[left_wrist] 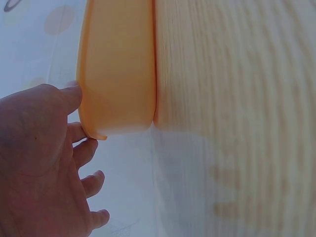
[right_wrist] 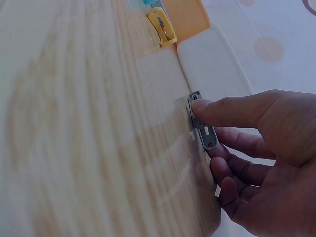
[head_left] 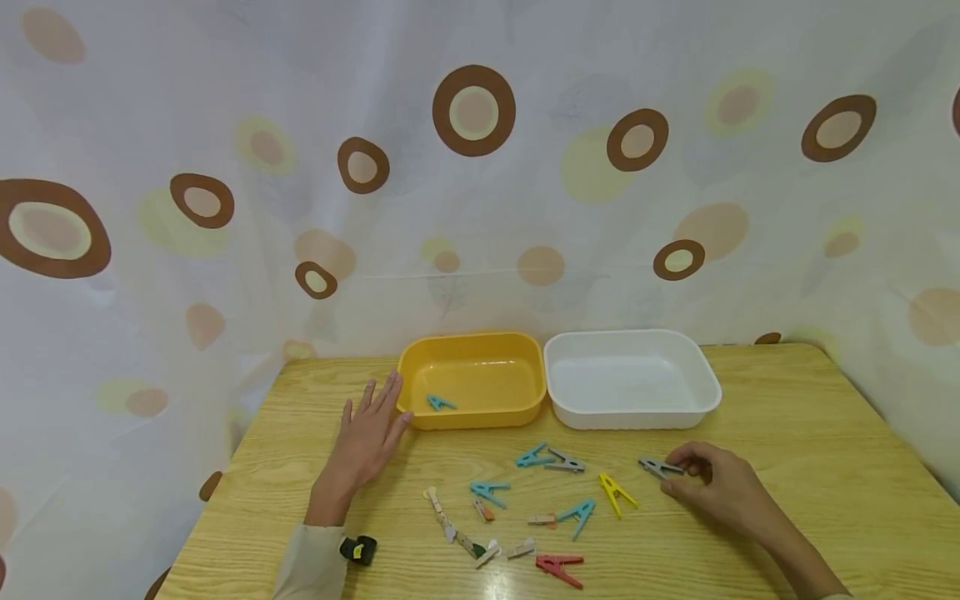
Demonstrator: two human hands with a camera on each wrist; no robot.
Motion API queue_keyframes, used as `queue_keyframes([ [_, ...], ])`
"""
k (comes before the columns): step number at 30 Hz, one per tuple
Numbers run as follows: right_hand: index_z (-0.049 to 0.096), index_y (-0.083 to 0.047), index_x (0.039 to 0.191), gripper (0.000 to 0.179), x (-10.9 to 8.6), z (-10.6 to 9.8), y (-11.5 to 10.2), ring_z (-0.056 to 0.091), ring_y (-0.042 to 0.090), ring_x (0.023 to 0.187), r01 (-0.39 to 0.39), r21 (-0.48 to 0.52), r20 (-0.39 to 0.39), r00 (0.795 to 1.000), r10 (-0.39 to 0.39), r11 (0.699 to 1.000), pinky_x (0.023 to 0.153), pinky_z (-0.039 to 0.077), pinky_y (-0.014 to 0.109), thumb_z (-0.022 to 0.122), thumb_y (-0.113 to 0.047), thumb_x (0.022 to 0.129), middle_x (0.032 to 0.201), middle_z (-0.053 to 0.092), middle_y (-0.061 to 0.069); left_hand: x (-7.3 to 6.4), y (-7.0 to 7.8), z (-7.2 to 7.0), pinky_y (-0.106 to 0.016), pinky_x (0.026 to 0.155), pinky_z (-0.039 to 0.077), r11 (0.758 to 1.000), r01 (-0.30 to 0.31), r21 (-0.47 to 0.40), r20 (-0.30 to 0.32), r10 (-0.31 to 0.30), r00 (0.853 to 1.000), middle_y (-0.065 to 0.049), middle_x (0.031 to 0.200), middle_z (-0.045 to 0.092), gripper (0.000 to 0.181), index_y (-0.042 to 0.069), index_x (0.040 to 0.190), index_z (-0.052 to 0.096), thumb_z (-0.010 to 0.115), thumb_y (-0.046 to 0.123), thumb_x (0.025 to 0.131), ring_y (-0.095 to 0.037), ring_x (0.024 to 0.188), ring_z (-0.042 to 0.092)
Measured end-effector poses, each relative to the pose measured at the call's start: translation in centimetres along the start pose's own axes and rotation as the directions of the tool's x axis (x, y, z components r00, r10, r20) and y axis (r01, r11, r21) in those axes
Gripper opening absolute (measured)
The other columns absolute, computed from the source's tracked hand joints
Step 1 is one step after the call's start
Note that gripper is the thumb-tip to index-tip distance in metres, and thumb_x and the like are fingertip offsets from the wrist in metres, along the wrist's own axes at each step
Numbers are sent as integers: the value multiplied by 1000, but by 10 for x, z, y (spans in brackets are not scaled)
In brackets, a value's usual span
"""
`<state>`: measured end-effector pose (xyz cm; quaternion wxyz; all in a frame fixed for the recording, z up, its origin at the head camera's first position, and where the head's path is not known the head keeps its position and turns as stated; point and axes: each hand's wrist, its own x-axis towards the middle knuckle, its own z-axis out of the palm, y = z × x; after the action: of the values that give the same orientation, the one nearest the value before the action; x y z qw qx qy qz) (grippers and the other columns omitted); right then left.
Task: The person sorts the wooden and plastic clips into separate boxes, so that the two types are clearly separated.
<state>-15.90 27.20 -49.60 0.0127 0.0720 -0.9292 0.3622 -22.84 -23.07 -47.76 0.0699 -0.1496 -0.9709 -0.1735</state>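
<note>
We see the grey clothespin pinched in the right hand, thumb laid on one side, a finger behind it, the gap between them only as wide as the pin. It is near the tabletop, in front of the white tray; whether it touches the wood we cannot tell. The left hand has its fingers extended and spread, touching the left end of the yellow tray without wrapping round it.

Counting the larger pins on the table outside the right hand, we find three blue ones, one more grey one close beside the rearmost blue, one yellow pin and one red pin. One further blue pin lies inside the yellow tray. Among the small wooden pins we count two with orange on them; the pale ones mostly run together in a line, too small for us to number surely.

We count two trays, set side by side before one patterned cloth.
</note>
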Motion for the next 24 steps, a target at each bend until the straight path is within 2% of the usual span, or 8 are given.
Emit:
queue_keyframes([
  [8, 73, -9, 102, 30, 1, 0, -2, 58, 9, 83, -1, 8, -8, 1000, 1, 1000, 72, 49, 28, 87, -29, 84, 91, 67, -2, -1, 0, 0, -74, 116, 10, 1000, 11, -1, 17, -11, 1000, -5, 170, 17, 67, 9, 165, 19, 37, 46, 112, -38, 156, 12],
  [15, 73, -9, 104, 30, 0, 0, -7, 60, 9, 84, 11, 6, -29, 1000, -11, 1000, 75, 53, 31, 87, -26, 84, 93, 69, -1, -1, 1, -1, -74, 116, 11, 1000, 3, -5, 6, -3, 1000, -6, 169, 19, 66, 9, 164, 22, 39, 45, 111, -41, 154, 17],
  [24, 73, -8, 105, 29, 1, 3, -14, 62, 11, 84, 35, 43, -60, 998, -33, 998, 69, 53, 26, 87, -23, 85, 94, 70, -1, -2, 0, 0, -74, 115, 12, 1000, -11, -9, -8, 11, 1000, -7, 169, 21, 65, 8, 164, 23, 40, 43, 111, -42, 154, 18],
])
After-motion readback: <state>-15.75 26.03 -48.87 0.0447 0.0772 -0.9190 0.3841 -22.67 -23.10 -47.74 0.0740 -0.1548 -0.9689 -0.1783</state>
